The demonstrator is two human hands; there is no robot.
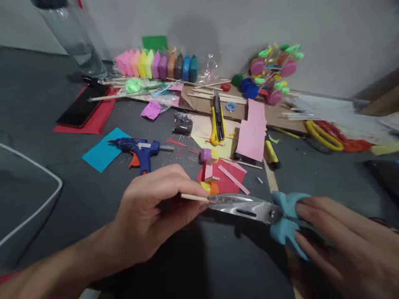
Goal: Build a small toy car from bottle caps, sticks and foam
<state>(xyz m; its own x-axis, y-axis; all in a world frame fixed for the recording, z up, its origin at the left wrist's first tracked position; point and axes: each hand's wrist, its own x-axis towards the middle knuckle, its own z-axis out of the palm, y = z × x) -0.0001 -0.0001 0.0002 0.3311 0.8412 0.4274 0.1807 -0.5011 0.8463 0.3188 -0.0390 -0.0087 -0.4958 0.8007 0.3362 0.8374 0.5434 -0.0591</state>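
Observation:
A thin wooden stick (193,198) is pinched between the thumb and fingers of my left hand (156,203). My right hand (349,241) grips the light blue handles of a pair of scissors (243,207). The blades point left, and their tips meet the stick's end right by my left fingertips. Just behind the tips lie a yellow-orange clay piece (209,188), a purple-and-yellow clay piece (208,155) and red paper (229,178) with pink strips on it.
A blue glue gun (141,149) rests partly on blue paper (102,151). Further back are a yellow utility knife (218,120), pink paper (252,131) and a row of coloured clay packs (158,65). At left stand a water bottle (73,39) and a phone (82,106) lying flat.

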